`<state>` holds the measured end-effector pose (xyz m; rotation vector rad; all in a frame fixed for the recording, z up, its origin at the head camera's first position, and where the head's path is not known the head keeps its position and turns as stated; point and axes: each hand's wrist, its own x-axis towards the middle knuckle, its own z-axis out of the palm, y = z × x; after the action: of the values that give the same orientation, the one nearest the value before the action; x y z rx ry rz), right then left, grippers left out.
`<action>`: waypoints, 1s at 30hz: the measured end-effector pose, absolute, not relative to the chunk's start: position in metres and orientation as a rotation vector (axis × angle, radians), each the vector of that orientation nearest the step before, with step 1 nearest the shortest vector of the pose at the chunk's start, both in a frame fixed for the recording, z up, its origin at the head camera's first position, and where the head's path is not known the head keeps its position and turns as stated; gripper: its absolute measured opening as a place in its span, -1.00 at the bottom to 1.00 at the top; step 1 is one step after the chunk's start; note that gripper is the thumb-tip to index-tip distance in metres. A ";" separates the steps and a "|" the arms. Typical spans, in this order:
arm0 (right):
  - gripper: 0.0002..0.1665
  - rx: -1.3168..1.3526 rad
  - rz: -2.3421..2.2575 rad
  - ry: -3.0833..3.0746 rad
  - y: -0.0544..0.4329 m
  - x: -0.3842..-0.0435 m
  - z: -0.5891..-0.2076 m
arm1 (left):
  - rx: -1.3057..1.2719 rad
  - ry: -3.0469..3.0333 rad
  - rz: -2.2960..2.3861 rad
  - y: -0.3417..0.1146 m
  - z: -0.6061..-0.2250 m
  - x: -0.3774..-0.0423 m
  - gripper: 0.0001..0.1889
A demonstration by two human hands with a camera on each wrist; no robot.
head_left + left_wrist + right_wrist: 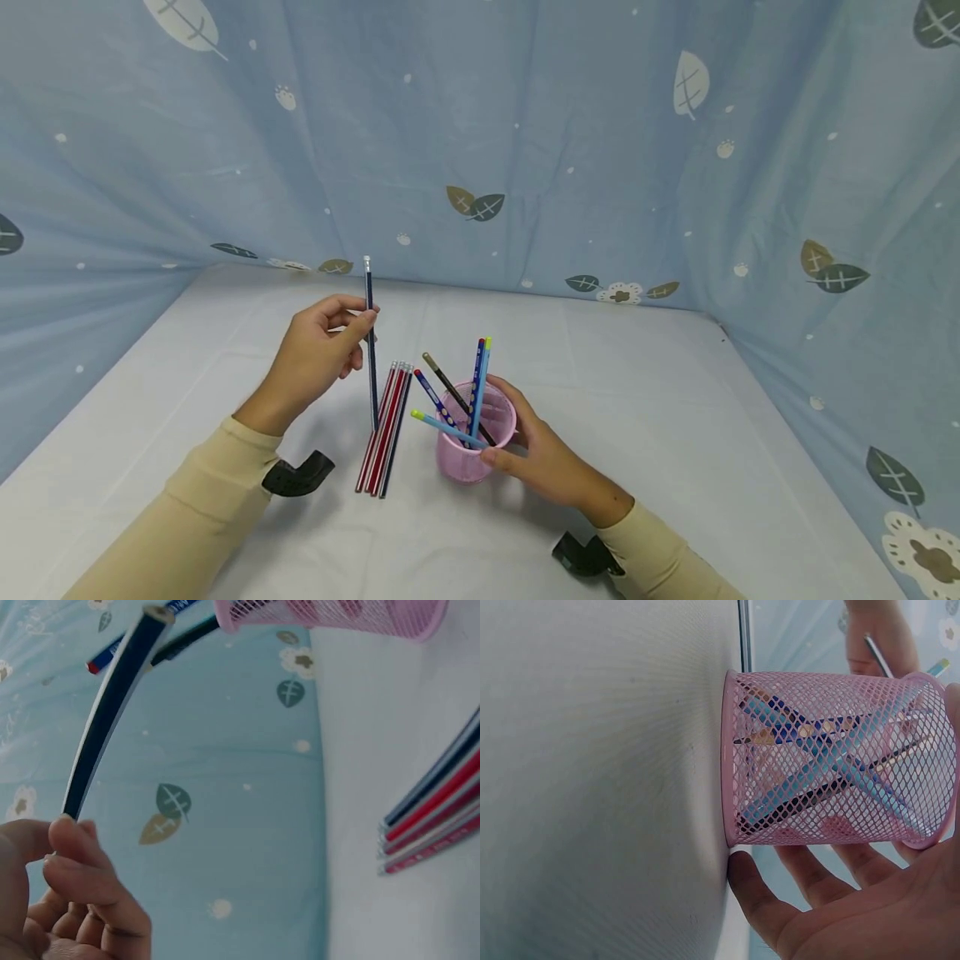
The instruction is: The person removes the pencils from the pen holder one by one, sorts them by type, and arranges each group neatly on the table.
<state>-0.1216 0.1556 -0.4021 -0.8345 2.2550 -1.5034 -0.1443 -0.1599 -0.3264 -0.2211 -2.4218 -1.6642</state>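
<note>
My left hand [318, 340] pinches a dark blue pencil [372, 375] between thumb and fingers. The pencil stands nearly upright, its white-tipped eraser end on top; its unsharpened lower end [156, 615] shows in the left wrist view. Below it, red and dark blue pencils [386, 437] lie side by side on the table. My right hand [555, 458] grips a pink mesh pencil cup [461, 467], thumb at the near rim and fingers around the far side. Several blue, light blue and dark pencils [483, 379] lean inside the upright cup, as the right wrist view shows through the mesh [840, 825].
A white cloth [660, 417] covers the table. Behind and at both sides hangs a blue curtain [570, 150] with leaf prints. Black wrist mounts [298, 475] sit at both sleeves.
</note>
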 end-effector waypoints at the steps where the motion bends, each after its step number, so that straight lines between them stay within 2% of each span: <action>1: 0.00 -0.835 -1.502 2.255 0.156 -0.122 -0.402 | -0.210 -2.456 -1.652 -0.161 -0.328 -0.146 -0.62; 14: 0.00 -0.846 -1.498 2.263 0.156 -0.122 -0.402 | -0.134 -2.832 -1.553 -0.170 -0.349 -0.160 -0.50; 21: 0.00 -0.852 -1.501 2.259 0.155 -0.122 -0.402 | -0.142 -2.972 -1.510 -0.173 -0.362 -0.166 -0.56; 30: -0.01 -0.865 -1.501 2.259 0.155 -0.122 -0.401 | -0.155 -3.055 -1.516 -0.177 -0.378 -0.173 -0.54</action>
<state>-0.1225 0.1555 -0.4008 -0.8649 2.2593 -1.5014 -0.1729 -0.1773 -0.3776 -0.1552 -3.0552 -1.5162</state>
